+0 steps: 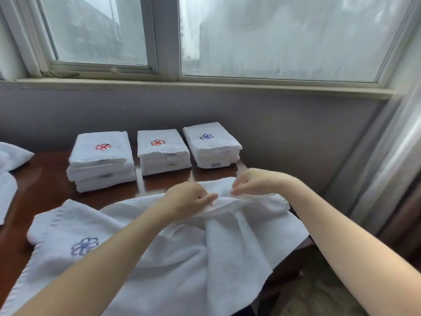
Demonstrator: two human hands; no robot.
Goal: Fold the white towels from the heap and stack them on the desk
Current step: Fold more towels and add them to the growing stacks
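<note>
three folded stacks sit mid-frame on desk. left hand & right hand pinch the spread towel edge; heap at left edge still unfolded.

We list one open towel: white, with a blue flower emblem near its left end, spread crumpled over the near desk, far edge raised in a ridge. Along the far side we count three folded piles: left stack and middle stack with red emblems, right stack with a blue one. Loose towels lie far left.

3 stacks behind open towel on desk
</note>
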